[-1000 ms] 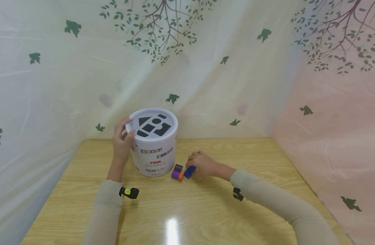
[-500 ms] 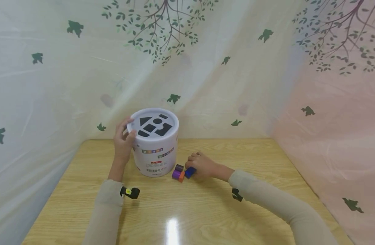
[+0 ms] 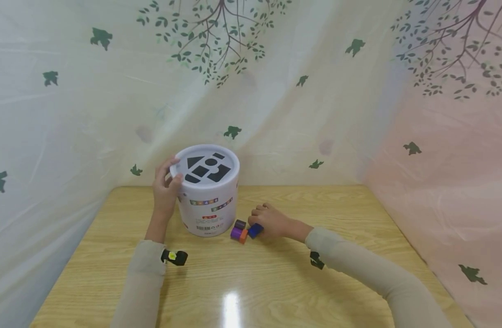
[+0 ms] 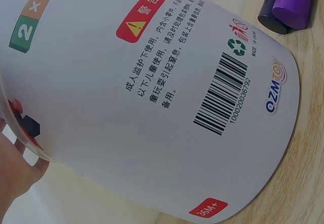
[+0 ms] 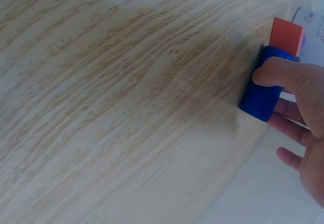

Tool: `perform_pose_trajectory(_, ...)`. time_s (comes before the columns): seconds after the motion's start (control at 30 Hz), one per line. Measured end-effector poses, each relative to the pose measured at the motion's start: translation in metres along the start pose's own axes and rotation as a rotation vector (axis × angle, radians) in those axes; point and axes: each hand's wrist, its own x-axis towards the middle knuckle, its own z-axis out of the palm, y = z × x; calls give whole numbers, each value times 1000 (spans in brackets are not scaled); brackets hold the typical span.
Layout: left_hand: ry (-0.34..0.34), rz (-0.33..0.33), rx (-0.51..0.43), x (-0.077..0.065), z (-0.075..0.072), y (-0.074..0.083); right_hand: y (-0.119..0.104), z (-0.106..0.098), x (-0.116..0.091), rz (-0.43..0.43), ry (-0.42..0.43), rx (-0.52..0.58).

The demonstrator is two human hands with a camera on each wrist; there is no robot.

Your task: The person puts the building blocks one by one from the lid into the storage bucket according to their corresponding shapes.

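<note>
A white shape-sorter bucket [image 3: 207, 214] stands upright, its lid [image 3: 185, 166] cut with several dark shaped holes. My left hand [image 3: 166, 193] grips the lid's rim from the left, thumb in front and fingers behind. With its thumb across the near face, my right hand [image 3: 271, 221] holds a blue block [image 5: 263, 95] low over the table. Beside it, close to the bucket's foot, lie an orange block [image 3: 243, 236], a purple block [image 3: 236, 233] and a dark cylinder-like block [image 3: 240, 224]. Part of the blue block is hidden behind the right thumb.
All of this stands on a wood-grain table [image 3: 202, 282]. A pale curtain [image 3: 275, 114] printed with leaves and birds hangs close behind and along both sides.
The blue block has turned slightly in my right hand, beside the orange block. My left hand and the bucket hold still; the whole view has shifted a little.
</note>
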Motion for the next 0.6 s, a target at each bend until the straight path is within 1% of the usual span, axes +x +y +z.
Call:
perform_pose_trajectory(0.1,2,-1,2,0,0,1,1,-1,-1,9,-8,16)
perform_pose_trajectory(0.13,2,-4,4,-1,1,5,1,-2,-1,15,-12,23)
perform_pose_trajectory(0.33,3,1,-1,-1,1,4,2,-14,1,87,-49,142)
perform_pose_trajectory(0.37,3,3,-4,0,0,1,2,-15,2,100,-51,158)
perform_pose_trajectory(0.43,3,-1,-7,0,0,1,5,-17,3,117,-45,179)
perform_pose_trajectory(0.6,5,-9,-11,0,0,1,13,-24,5,139,9,225)
